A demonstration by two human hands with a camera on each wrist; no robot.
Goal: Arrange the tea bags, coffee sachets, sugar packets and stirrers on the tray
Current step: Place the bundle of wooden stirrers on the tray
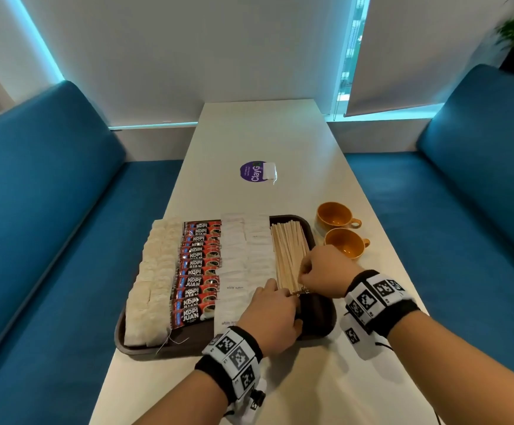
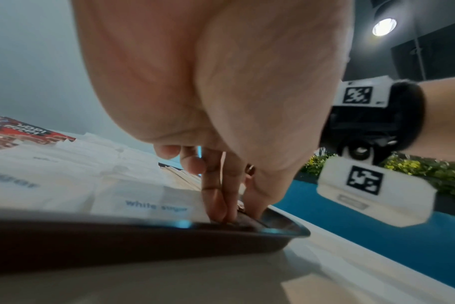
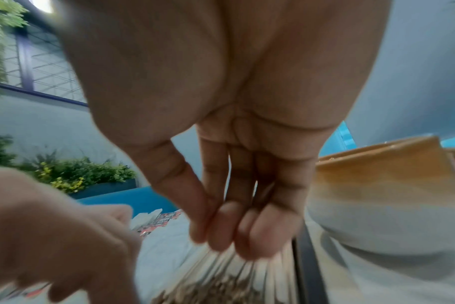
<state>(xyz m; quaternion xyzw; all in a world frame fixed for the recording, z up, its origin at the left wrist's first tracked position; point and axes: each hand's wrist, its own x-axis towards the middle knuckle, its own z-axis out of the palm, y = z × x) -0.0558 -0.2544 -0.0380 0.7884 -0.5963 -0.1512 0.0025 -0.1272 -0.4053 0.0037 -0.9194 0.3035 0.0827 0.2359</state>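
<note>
While bunched on the tray, stirrers under right-hand fingers.

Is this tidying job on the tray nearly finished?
Nearly, it seems. On the dark brown tray, pale tea bags, red coffee sachets and white sugar packets lie in rows. The left hand and right hand are squaring the wooden stirrers. One white packet lies beyond the tray.

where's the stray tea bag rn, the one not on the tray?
In the head view, the lone white tea bag lies mid-table beyond the dark brown tray, overlapping the right edge of the round purple sticker, far from both hands.
</note>
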